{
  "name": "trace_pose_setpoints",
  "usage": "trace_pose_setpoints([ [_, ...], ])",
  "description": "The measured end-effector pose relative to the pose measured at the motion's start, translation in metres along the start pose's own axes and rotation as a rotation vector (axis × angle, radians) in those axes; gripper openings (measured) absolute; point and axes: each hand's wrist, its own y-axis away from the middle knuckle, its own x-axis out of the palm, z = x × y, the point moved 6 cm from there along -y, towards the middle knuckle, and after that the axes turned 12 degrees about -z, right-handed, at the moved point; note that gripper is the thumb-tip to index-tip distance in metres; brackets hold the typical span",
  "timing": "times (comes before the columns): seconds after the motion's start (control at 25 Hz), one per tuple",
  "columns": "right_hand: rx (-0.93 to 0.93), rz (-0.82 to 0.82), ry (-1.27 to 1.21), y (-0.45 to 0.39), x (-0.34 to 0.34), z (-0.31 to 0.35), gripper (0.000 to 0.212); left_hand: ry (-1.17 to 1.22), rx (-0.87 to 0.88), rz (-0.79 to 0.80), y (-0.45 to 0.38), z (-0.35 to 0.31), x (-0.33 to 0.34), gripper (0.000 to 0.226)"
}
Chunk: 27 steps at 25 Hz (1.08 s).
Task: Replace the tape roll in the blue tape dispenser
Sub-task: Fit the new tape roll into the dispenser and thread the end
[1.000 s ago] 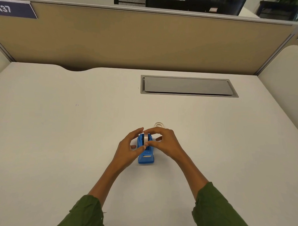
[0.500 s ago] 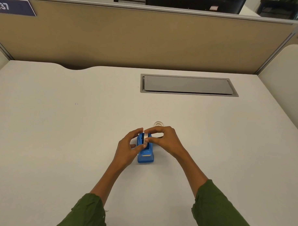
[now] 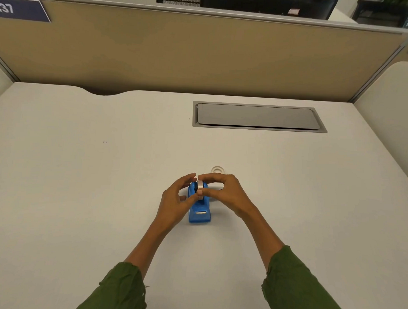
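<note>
The blue tape dispenser [image 3: 199,214] stands on the white desk [image 3: 81,196], its cutter end toward me. A pale tape roll [image 3: 200,184] sits in the dispenser's top slot. My right hand [image 3: 222,192] pinches this roll between thumb and forefinger from the right. My left hand [image 3: 176,202] cups the dispenser's left side, its thumb against the blue body and a fingertip near the top of the roll. A second, clear tape roll [image 3: 218,170] lies flat on the desk just behind my right hand.
A grey cable-tray lid [image 3: 260,116] is set into the desk at the back right. A tan partition [image 3: 202,55] runs along the far edge, with a curved cut-out [image 3: 103,92] at the back left. A side panel [image 3: 394,110] rises on the right.
Both hands have stayed at the dispenser. The right thumb and forefinger have shifted slightly on the roll, and the roll sits a little higher in the slot.
</note>
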Motion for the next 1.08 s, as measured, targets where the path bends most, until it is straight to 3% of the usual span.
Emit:
trace_pose_setpoints([
  [0.48,0.013,-0.149,0.001,-0.0055,-0.0010,-0.0023,0.021,-0.004,0.005,0.035,0.0007,-0.0003,0.0014,0.058],
  [0.76,0.002,0.008,-0.044,-0.0005,-0.0010,-0.0052,0.045,-0.006,0.012,0.019,-0.0012,0.0018,0.0023,0.057],
  [0.96,-0.035,-0.148,-0.053,-0.0054,-0.0025,-0.0022,0.024,-0.017,-0.003,0.032,-0.0010,0.0040,0.0041,0.063],
  [1.08,-0.016,-0.079,-0.088,-0.0025,-0.0026,-0.0043,0.020,-0.008,0.000,0.022,-0.0030,0.0039,0.0027,0.061],
])
